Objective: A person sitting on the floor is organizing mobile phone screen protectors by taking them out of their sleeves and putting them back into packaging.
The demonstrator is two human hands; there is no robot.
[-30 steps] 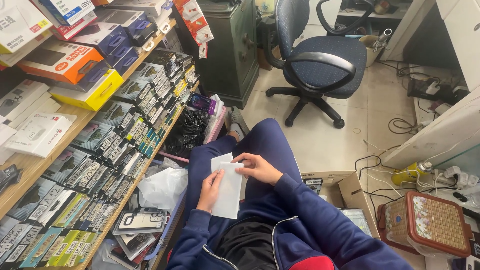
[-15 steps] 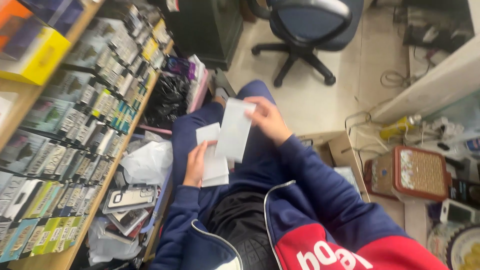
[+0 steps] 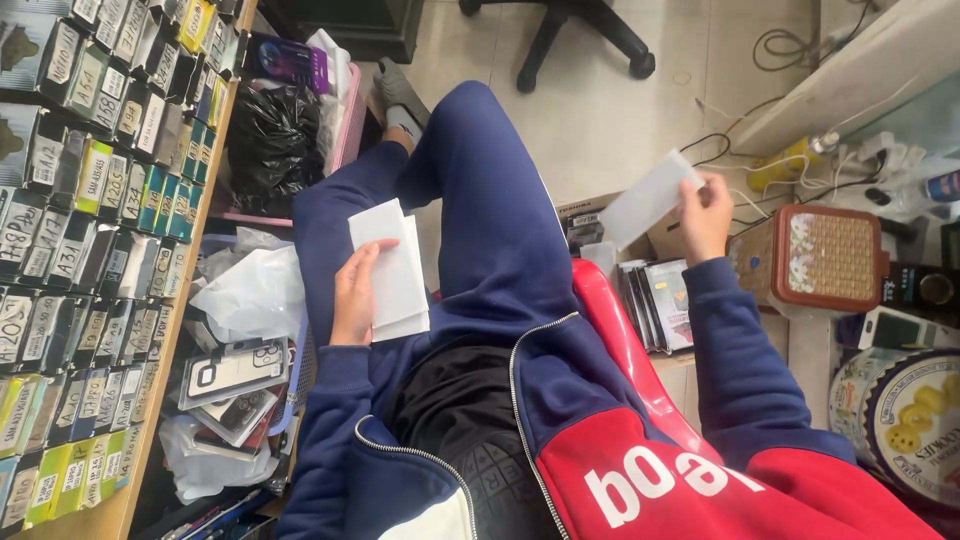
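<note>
I sit on a red stool (image 3: 625,345) in blue trousers and a blue and red jacket. My left hand (image 3: 353,295) rests on my left thigh and holds a small stack of white flat packets (image 3: 392,268). My right hand (image 3: 706,215) is stretched out to the right, pinching one translucent white packet (image 3: 648,200) above an open cardboard box (image 3: 640,290) of similar packets on the floor.
A wooden shelf (image 3: 90,230) packed with rows of small boxed items runs along the left. A black plastic bag (image 3: 272,140) and white bags (image 3: 255,295) lie beside my leg. A small brown heater (image 3: 820,255), cables and a round tin (image 3: 905,420) sit at right. An office chair base (image 3: 590,25) stands ahead.
My right hand has carried one packet away from the stack, from above my lap out to the right over the box. The left hand stays on the thigh with the rest.
</note>
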